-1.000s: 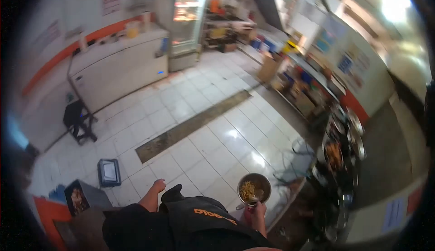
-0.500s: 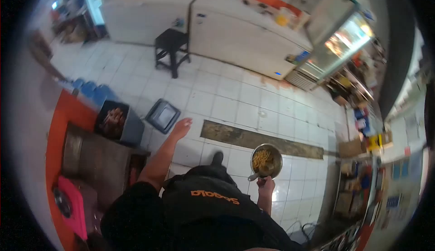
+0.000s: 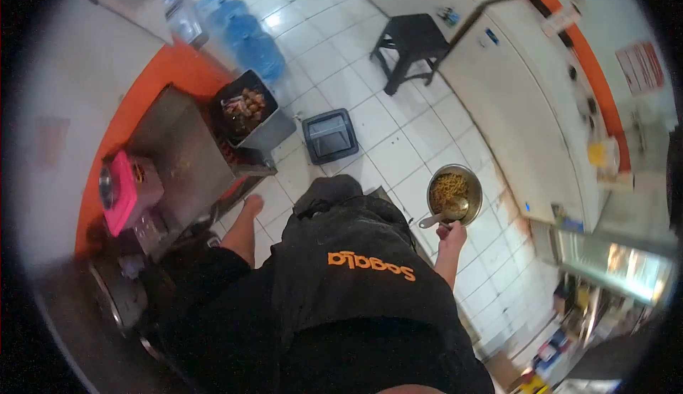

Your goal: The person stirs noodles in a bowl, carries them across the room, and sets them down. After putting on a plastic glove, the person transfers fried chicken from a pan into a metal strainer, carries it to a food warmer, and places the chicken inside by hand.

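Note:
My right hand (image 3: 451,236) is closed on the near rim of a round metal bowl (image 3: 475,189), held out over the tiles. Inside the bowl lies a heap of small yellow-brown food pieces (image 3: 449,186). A metal serving spoon (image 3: 431,221) rests in it, its handle sticking out over the rim to the left of my fingers. My left hand (image 3: 252,205) hangs low beside the steel counter, with no object visible in it. Its fingers are too foreshortened to make out.
A grey bin (image 3: 267,134) with reddish-brown contents stands by the steel counter (image 3: 178,159), its dark lid (image 3: 331,136) on the floor nearby. Blue water jugs (image 3: 256,51) stand behind. Ahead are a black stool (image 3: 413,38) and a white chest freezer (image 3: 523,95). A pink-topped appliance (image 3: 128,193) sits left.
My view has turned left, so the bin and counter are nearer and the stool and freezer have shifted right. The bowl stays in my right hand; my left arm has swung back and lower.

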Tool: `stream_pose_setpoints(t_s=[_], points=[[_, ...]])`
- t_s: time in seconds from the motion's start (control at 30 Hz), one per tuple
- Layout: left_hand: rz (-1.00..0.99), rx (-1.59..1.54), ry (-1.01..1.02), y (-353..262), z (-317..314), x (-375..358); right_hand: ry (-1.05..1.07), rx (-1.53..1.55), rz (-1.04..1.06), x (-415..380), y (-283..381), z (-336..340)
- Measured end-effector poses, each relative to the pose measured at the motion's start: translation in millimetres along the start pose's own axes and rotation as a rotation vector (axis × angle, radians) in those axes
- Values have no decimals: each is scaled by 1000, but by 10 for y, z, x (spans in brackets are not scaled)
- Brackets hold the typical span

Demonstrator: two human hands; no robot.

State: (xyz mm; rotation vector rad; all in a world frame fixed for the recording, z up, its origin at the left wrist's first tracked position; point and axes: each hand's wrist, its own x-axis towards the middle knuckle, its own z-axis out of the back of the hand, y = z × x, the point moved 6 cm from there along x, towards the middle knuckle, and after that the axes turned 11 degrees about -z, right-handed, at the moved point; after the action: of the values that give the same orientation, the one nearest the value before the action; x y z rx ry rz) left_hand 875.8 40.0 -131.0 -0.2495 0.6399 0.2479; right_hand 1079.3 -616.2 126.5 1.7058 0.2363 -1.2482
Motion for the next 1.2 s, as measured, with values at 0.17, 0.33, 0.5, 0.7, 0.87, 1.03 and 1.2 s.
stream_pose_setpoints(t_s=[0.17,0.33,0.5,0.7,0.87,1.03,1.2], points=[[880,-585,7,56,-991,-1461,100,-212,48,477,903,-1141],[714,-877,177,-1182,-500,-972,174,-278,55,767,1372,-2313],[325,-703,121,-1444,718,1080,215,-323,35,1040,1565,-3491],[234,-647,-254,-919,3366,3167,319,-341,-7,1447,1666,-4997],[227,-1033,-624,-767,5282,3919,467,-471,-100,1733,1858,-6356],[419,-878,-585,-497,5130,4174,552,-666,-41,2154,2140,-7734],[664,-789,-298,-536,2911,4040,699,-730,-76,1944,2340,-9224]])
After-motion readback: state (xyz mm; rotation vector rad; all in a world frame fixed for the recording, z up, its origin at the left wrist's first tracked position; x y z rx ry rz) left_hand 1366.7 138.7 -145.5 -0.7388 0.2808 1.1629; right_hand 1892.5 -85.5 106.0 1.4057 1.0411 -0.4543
